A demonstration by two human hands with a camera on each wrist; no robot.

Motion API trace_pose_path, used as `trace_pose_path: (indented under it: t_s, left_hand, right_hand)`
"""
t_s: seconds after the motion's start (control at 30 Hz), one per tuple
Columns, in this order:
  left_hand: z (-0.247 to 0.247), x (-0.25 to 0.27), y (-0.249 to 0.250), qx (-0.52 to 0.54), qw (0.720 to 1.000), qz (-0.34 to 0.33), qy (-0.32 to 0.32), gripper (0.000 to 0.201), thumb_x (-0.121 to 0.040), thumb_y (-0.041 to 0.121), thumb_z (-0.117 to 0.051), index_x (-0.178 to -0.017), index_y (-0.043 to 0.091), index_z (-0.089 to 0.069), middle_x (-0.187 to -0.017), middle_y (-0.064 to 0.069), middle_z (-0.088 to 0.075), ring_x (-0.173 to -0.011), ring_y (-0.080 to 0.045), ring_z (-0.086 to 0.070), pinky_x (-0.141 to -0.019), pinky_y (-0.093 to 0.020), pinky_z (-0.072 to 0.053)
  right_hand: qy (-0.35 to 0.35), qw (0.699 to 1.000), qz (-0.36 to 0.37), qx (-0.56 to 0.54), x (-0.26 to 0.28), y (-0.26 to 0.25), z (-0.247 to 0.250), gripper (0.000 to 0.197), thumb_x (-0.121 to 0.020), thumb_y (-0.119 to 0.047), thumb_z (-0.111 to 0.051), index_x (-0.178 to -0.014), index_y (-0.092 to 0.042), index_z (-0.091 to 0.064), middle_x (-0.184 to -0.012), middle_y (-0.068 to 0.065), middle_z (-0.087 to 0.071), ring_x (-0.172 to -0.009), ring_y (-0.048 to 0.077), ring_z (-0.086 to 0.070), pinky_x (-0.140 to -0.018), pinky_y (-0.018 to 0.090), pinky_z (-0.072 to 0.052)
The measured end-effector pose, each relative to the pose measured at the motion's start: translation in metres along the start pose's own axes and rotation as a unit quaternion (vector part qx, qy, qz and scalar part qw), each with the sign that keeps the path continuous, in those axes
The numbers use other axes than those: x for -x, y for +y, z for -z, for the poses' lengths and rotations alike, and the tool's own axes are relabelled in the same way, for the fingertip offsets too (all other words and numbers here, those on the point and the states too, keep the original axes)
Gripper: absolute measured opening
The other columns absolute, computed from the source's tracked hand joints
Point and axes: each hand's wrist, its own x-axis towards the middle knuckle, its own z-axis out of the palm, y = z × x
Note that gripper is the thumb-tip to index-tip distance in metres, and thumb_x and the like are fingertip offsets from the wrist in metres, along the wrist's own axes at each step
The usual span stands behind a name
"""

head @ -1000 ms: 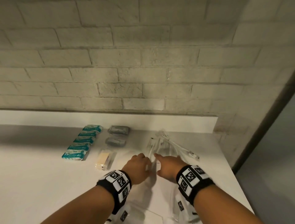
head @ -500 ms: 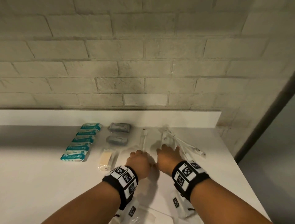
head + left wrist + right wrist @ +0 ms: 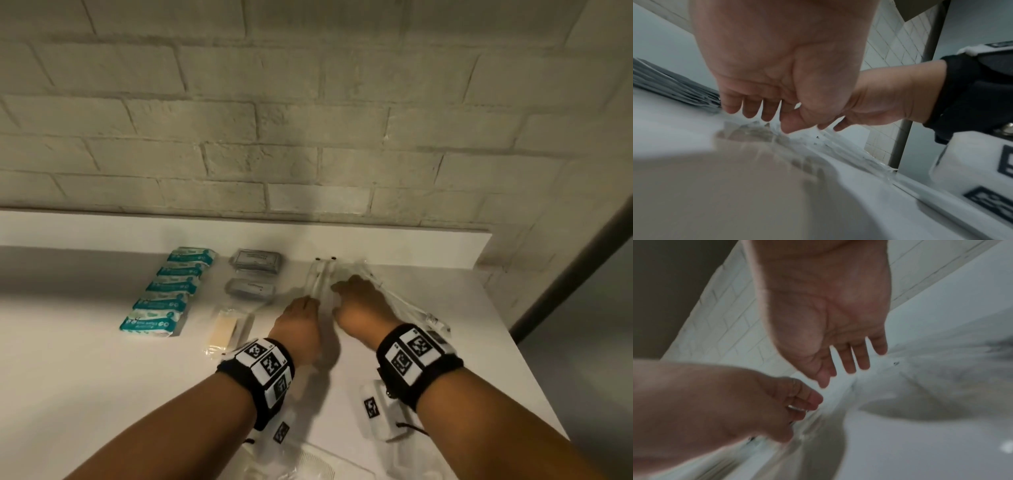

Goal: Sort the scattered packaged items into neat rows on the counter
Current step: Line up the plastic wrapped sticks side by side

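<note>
Head view, our left hand [image 3: 301, 320] and right hand [image 3: 359, 308] palm-down, fingers loosely spread, flanking clear-wrapped toothbrushes [image 3: 320, 281], white counter [image 3: 85, 377], brick wall [image 3: 308, 120].

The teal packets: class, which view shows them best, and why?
The head view. All five teal packets lie in one sharp, unobstructed row at the counter's left. Neither wrist view shows them; the left wrist view shows only grey packets.

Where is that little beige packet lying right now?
In the head view, the beige packet lies flat on the white counter, just left of the left hand, between the teal packs and below the grey pouches.
</note>
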Motion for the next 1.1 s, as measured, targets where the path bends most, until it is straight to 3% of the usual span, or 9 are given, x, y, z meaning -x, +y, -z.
trace_pose_path:
  t_s: [0.1, 0.27, 0.43, 0.57, 0.63, 0.73, 0.9, 1.0, 1.1]
  left_hand:
    - [-0.002, -0.003, 0.002, 0.020, 0.999, -0.020, -0.031, 0.068, -0.086, 0.023, -0.044, -0.150, 0.016, -0.022, -0.157, -0.013, -0.021, -0.145, -0.028, -0.021, -0.117, -0.035, -0.024]
    - [-0.005, 0.000, 0.011, -0.013, 0.998, -0.030, -0.059, 0.068, -0.076, 0.033, -0.024, -0.138, 0.016, -0.045, -0.155, -0.019, -0.024, -0.145, -0.032, -0.021, -0.114, -0.038, -0.027]
    - [-0.003, 0.004, 0.012, -0.029, 0.998, -0.012, -0.053, 0.052, -0.089, 0.029, -0.035, -0.139, 0.018, -0.044, -0.158, -0.012, -0.018, -0.140, -0.035, -0.025, -0.110, -0.039, -0.033]
    - [-0.003, 0.003, 0.012, -0.015, 0.998, -0.020, -0.066, 0.056, -0.087, 0.029, -0.033, -0.140, 0.015, -0.043, -0.159, -0.015, -0.016, -0.144, -0.035, -0.020, -0.115, -0.041, -0.025]
    - [-0.002, 0.003, 0.012, -0.026, 0.996, -0.037, -0.070, 0.068, -0.078, 0.030, -0.023, -0.141, 0.012, -0.041, -0.158, -0.018, -0.018, -0.146, -0.033, -0.016, -0.119, -0.041, -0.016]
    - [-0.002, 0.004, 0.010, -0.054, 0.994, -0.050, -0.075, 0.069, -0.082, 0.027, -0.026, -0.148, 0.006, -0.026, -0.158, -0.018, -0.017, -0.148, -0.027, -0.012, -0.122, -0.035, -0.003]
    - [-0.002, 0.007, 0.009, -0.043, 0.995, -0.052, -0.078, 0.066, -0.090, 0.020, -0.034, -0.150, 0.002, -0.017, -0.159, -0.019, -0.014, -0.149, -0.025, -0.009, -0.121, -0.033, 0.001]
    - [0.004, 0.011, 0.016, -0.015, 0.996, -0.075, -0.050, 0.068, -0.082, 0.022, -0.030, -0.144, -0.006, -0.031, -0.152, -0.026, -0.029, -0.145, -0.029, -0.024, -0.120, -0.037, -0.008]
    - [-0.003, 0.010, 0.016, 0.001, 0.993, -0.116, 0.009, 0.067, -0.068, 0.028, -0.027, -0.110, -0.009, -0.064, -0.113, -0.031, -0.064, -0.111, -0.040, -0.063, -0.103, -0.053, -0.039]
  right_hand:
    - [0.117, 0.988, -0.091, 0.035, 0.001, 0.031, 0.021, 0.042, -0.088, -0.023, -0.050, -0.130, -0.018, -0.048, -0.124, 0.012, -0.050, -0.115, 0.033, -0.048, -0.091, 0.040, -0.042]
    - [-0.001, 0.979, -0.192, 0.064, 0.008, 0.071, 0.021, 0.042, -0.092, -0.016, -0.037, -0.134, -0.017, -0.041, -0.129, 0.009, -0.053, -0.120, 0.029, -0.047, -0.097, 0.040, -0.038]
    - [0.045, 0.985, -0.143, 0.086, 0.010, 0.073, 0.040, 0.038, -0.090, -0.010, -0.038, -0.125, -0.018, -0.050, -0.120, 0.005, -0.058, -0.113, 0.026, -0.051, -0.094, 0.038, -0.038]
    - [0.117, 0.990, 0.030, 0.075, 0.000, 0.052, 0.063, 0.036, -0.091, -0.009, -0.043, -0.116, -0.025, -0.062, -0.124, 0.001, -0.062, -0.117, 0.024, -0.053, -0.096, 0.038, -0.038]
    - [0.065, 0.990, 0.100, 0.071, 0.000, 0.043, 0.058, 0.047, -0.092, -0.007, -0.044, -0.130, -0.032, -0.057, -0.148, -0.004, -0.043, -0.140, 0.019, -0.034, -0.114, 0.040, -0.023]
    - [-0.083, 0.984, 0.103, 0.115, 0.011, 0.042, 0.037, 0.066, -0.092, 0.002, -0.035, -0.150, -0.029, -0.028, -0.162, -0.004, -0.009, -0.149, 0.017, -0.006, -0.120, 0.047, -0.005]
    - [-0.024, 0.996, 0.039, 0.077, 0.027, 0.041, 0.014, 0.051, -0.094, -0.013, -0.039, -0.144, -0.023, -0.041, -0.152, 0.007, -0.036, -0.135, 0.025, -0.041, -0.110, 0.038, -0.034]
    - [0.015, 0.996, 0.025, 0.090, 0.025, 0.027, 0.006, 0.035, -0.095, -0.027, -0.045, -0.127, -0.017, -0.056, -0.126, 0.009, -0.056, -0.115, 0.030, -0.055, -0.094, 0.035, -0.047]
    - [-0.027, 0.992, 0.031, 0.121, 0.023, 0.017, 0.000, 0.030, -0.094, -0.027, -0.049, -0.118, -0.014, -0.061, -0.119, 0.008, -0.059, -0.110, 0.031, -0.058, -0.091, 0.037, -0.047]
